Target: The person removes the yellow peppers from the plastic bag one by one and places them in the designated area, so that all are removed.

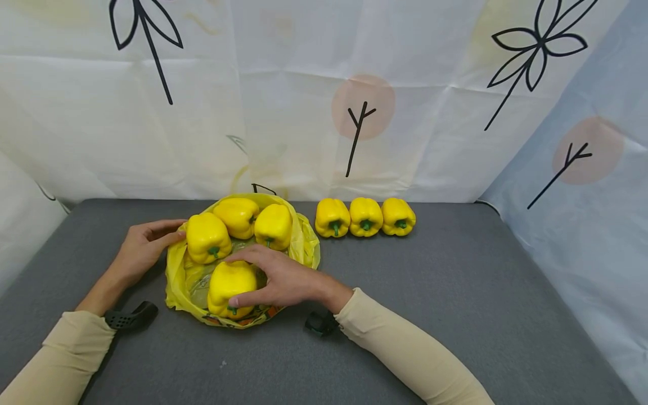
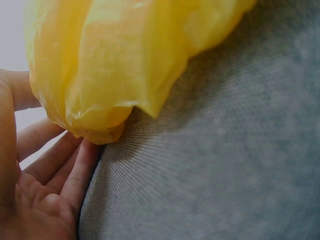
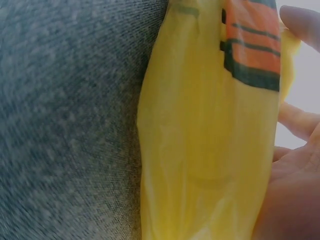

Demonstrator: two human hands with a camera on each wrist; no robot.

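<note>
A yellow plastic bag [image 1: 177,281] with its mouth spread wide sits on the grey surface in the head view. My right hand [image 1: 286,278] reaches over its near rim and grips a yellow bell pepper [image 1: 228,284], thumb on the near side and fingers across the top. Three more peppers lie in the bag: a left one [image 1: 205,236], a back one [image 1: 235,215] and a right one [image 1: 273,225]. My left hand [image 1: 144,247] touches the bag's left side with fairly straight fingers. Both wrist views show the bag's outer wall [image 2: 110,65], with orange-and-black print [image 3: 252,45] on the right.
To the right of the bag, three yellow bell peppers [image 1: 366,217] stand in a row near the back edge of the grey table [image 1: 455,292]. A patterned white cloth [image 1: 304,129] hangs behind, and another cloth [image 1: 592,236] hangs along the right side.
</note>
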